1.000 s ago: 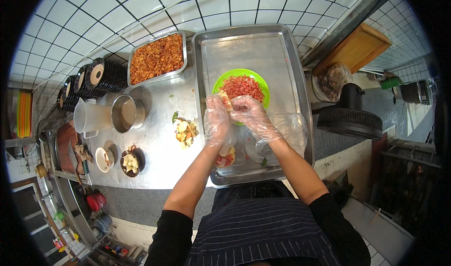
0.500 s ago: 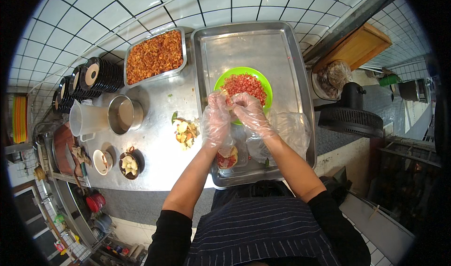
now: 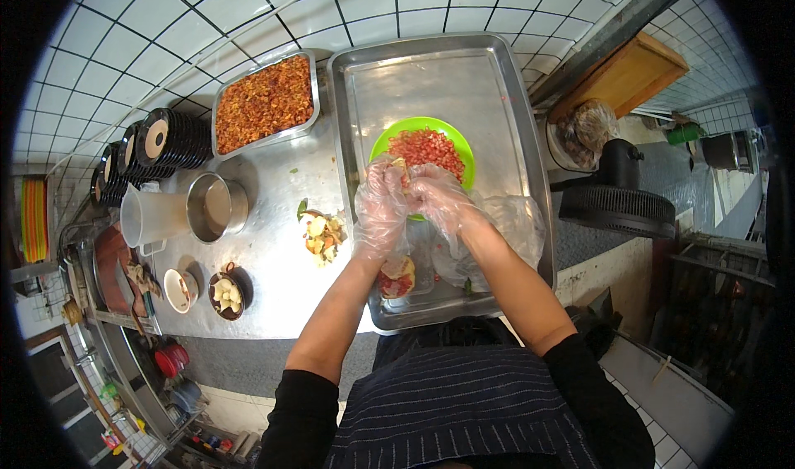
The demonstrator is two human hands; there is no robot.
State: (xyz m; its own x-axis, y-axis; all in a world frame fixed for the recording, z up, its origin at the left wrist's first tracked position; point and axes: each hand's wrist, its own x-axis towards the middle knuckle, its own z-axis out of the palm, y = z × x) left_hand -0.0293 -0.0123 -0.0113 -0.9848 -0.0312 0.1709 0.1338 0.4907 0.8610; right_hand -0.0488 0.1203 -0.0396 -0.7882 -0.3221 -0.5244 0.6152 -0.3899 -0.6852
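Both hands wear clear plastic gloves and meet over a large steel tray [image 3: 451, 84]. My left hand [image 3: 379, 208] cups a small pale piece of food [image 3: 400, 168] at the near rim of a green bowl [image 3: 389, 142] of chopped red filling [image 3: 426, 147]. My right hand [image 3: 437, 197] presses against that same piece from the right. Below the hands, a clear container [image 3: 397, 277] in the tray holds filled pieces with red topping.
A steel pan of orange-brown crumbs [image 3: 265, 103] sits left of the tray. Black lidded cups [image 3: 161, 142], a clear jug [image 3: 153, 216], a steel pot [image 3: 215, 208], small dishes [image 3: 225, 293] and food scraps [image 3: 321, 233] occupy the counter. A plastic bag [image 3: 517, 220] lies by my right wrist.
Both hands stay together at the bowl's near rim, working the small piece; the view has shifted slightly. Nothing else moved.
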